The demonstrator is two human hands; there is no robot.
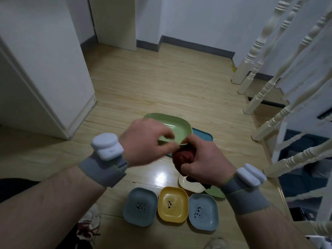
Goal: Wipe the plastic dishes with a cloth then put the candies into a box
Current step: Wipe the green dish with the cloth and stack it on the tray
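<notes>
My left hand (pixel 145 141) pinches the near rim of a large green plastic dish (pixel 177 125) held up over the floor. My right hand (pixel 201 159) grips a bunched dark red cloth (pixel 183 157) pressed against the dish's near right edge. Beneath the green dish lies a blue tray (pixel 203 135) on the floor. Near my feet sit small dishes: a grey-blue one (pixel 140 206), a yellow one (pixel 173 203) and another blue one (pixel 203 212), each with dark spots. A cream dish (pixel 187 185) and a speckled green dish (pixel 214 192) lie partly hidden behind my right wrist.
A wooden floor (pixel 161 83) stretches ahead to white walls with a grey skirting. A white stair railing (pixel 280 97) and steps run along the right. A white door frame (pixel 79 108) stands at the left. Shoes (pixel 89 223) show at the bottom edge.
</notes>
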